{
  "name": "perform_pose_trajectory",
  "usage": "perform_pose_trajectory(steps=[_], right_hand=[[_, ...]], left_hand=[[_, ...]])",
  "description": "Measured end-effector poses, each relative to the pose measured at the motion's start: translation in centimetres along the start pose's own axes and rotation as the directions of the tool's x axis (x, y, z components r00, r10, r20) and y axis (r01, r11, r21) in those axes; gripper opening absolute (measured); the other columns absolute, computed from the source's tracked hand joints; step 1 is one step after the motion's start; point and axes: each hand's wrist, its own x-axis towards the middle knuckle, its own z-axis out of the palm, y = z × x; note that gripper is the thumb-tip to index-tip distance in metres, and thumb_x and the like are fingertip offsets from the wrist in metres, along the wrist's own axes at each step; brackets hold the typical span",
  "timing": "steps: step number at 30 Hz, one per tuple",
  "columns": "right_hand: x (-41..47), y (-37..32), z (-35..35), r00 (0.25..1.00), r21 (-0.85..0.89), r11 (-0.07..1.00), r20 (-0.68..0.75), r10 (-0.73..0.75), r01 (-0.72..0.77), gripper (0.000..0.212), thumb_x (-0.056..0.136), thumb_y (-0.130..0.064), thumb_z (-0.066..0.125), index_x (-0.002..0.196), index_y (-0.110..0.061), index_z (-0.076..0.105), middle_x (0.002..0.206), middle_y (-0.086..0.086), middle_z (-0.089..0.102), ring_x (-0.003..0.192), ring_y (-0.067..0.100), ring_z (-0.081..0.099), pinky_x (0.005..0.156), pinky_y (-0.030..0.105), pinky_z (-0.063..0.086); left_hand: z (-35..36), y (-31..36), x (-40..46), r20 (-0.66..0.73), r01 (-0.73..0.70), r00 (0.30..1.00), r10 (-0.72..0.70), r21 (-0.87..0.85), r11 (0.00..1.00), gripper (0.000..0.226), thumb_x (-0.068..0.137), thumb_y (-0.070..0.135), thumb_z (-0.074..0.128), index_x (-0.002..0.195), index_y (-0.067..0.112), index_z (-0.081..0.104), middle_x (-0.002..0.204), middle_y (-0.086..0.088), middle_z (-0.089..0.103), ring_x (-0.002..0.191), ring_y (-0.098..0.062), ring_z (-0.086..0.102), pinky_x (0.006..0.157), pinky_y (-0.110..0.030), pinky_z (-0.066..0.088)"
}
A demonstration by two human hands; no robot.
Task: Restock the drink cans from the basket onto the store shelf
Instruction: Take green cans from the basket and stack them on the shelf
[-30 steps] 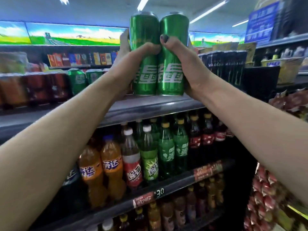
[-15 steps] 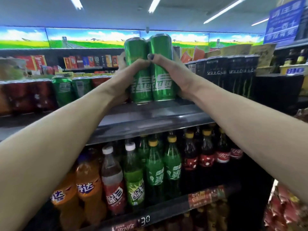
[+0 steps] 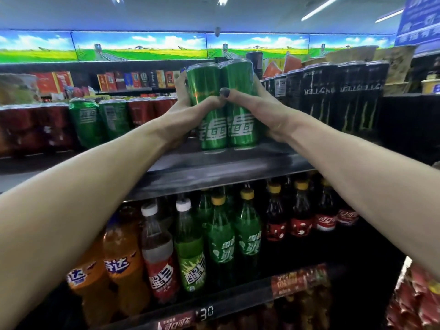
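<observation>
Now the two tall green aluminium drink cans, the left can [image 3: 206, 108] and the right can [image 3: 240, 103], sit far lower against the grey metal shelf board [image 3: 214, 167] than they did a second ago, when both were lifted clear above its front edge; half a second ago they were already sinking toward it. Their bases now look to be resting on, or just touching, the board, with faint reflections beneath them, though contact cannot be told for sure. The person's left hand [image 3: 183, 115] wraps the left can with its thumb curled across the front, and the right hand [image 3: 259, 110] wraps the right can the same way, a dark-painted thumbnail pressing near the seam where the two cans touch. Both grips are closed round their cans, not spread. The pair stands upright in the gap between the green and red cans [image 3: 100, 120] on the left and the row of black energy-drink cans [image 3: 338, 96] on the right. Judged from this, the placing step is nearly done; what probably remains is to push the pair back and let go. The basket is not in view.
</observation>
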Motion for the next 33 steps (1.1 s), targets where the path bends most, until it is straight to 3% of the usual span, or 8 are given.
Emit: perform_pose_trajectory(steps=[3,7,13,16,19,24,29,33], right_hand=[[0.3,0.2,-0.3,0.999,-0.028,0.999,0.024,0.027,-0.026,0.111,0.072,-0.052,0.086,0.160,-0.033,0.021,0.132,0.000,0.068,0.114,0.015,0.071,0.095,0.036,0.059],[-0.1,0.3,-0.9,0.995,-0.109,0.992,0.069,0.070,-0.063,0.120,0.058,-0.075,0.085,0.156,-0.036,0.027,0.145,-0.001,0.059,0.132,0.022,0.056,0.117,0.053,0.039],[-0.7,-0.3,-1.1,0.990,-0.175,0.980,0.089,0.113,-0.096,0.133,0.050,-0.087,0.079,0.159,-0.035,0.022,0.159,-0.002,0.044,0.144,0.022,0.042,0.122,0.056,0.028],[-1.4,-0.6,-1.0,0.992,-0.220,0.971,0.064,0.112,-0.095,0.137,0.053,-0.090,0.074,0.162,-0.032,0.015,0.166,0.001,0.031,0.150,0.025,0.033,0.124,0.058,0.022],[-2.4,-0.9,-1.3,0.994,-0.236,0.967,0.022,0.106,-0.097,0.122,0.076,-0.077,0.068,0.164,-0.027,0.000,0.173,0.004,0.009,0.156,0.027,0.017,0.125,0.053,0.015],[-2.8,-0.8,-1.1,0.988,-0.397,0.907,-0.004,0.154,-0.143,0.125,0.056,-0.060,0.082,0.159,-0.035,0.017,0.158,0.002,0.042,0.141,0.024,0.046,0.121,0.049,0.033],[-2.8,-1.1,-1.3,0.985,-0.435,0.886,-0.016,0.172,-0.162,0.117,0.071,-0.050,0.081,0.162,-0.032,0.008,0.160,0.004,0.038,0.140,0.024,0.044,0.120,0.045,0.033],[-2.5,-0.9,-1.4,0.980,-0.457,0.868,-0.067,0.186,-0.196,0.116,0.072,-0.049,0.080,0.160,-0.030,0.007,0.137,0.003,0.058,0.121,0.022,0.059,0.113,0.044,0.043]], left_hand=[[-0.2,-0.2,0.0,-0.005,-0.026,1.000,0.027,0.066,0.997,0.107,0.090,0.028,0.079,0.158,0.027,-0.003,0.127,-0.012,0.069,0.108,-0.025,0.076,0.094,-0.052,0.061],[0.2,0.0,-0.1,-0.008,-0.038,0.999,0.039,0.105,0.994,0.123,0.087,0.027,0.083,0.160,0.024,-0.017,0.125,-0.007,0.071,0.110,-0.021,0.075,0.101,-0.052,0.057],[0.3,0.4,-0.2,0.013,0.000,1.000,-0.003,0.233,0.972,0.101,0.094,0.036,0.077,0.158,0.019,0.001,0.124,-0.004,0.068,0.113,-0.022,0.072,0.101,-0.044,0.058],[0.3,1.0,-0.5,0.022,0.077,0.995,-0.092,0.389,0.918,0.101,0.093,0.055,0.070,0.160,0.014,0.006,0.124,0.003,0.062,0.111,-0.013,0.065,0.097,-0.030,0.052],[-0.3,1.1,-1.1,0.063,0.128,0.980,-0.190,0.534,0.835,0.117,0.084,0.067,0.072,0.163,0.021,-0.002,0.131,0.000,0.057,0.118,-0.017,0.059,0.104,-0.030,0.044],[-1.6,1.9,-2.3,0.132,0.157,0.937,-0.322,0.665,0.730,0.122,0.069,0.064,0.078,0.162,0.031,0.008,0.141,0.002,0.047,0.129,-0.020,0.052,0.116,-0.034,0.038],[-1.1,2.0,-1.3,0.171,0.077,0.948,-0.269,0.695,0.715,0.095,0.086,0.050,0.078,0.158,0.023,0.021,0.144,0.005,0.044,0.130,-0.015,0.049,0.109,-0.026,0.035],[-0.1,1.1,0.7,0.162,0.064,0.957,-0.240,0.691,0.720,0.110,0.071,0.060,0.089,0.156,0.020,0.030,0.145,0.004,0.049,0.131,-0.013,0.055,0.115,-0.030,0.041]])
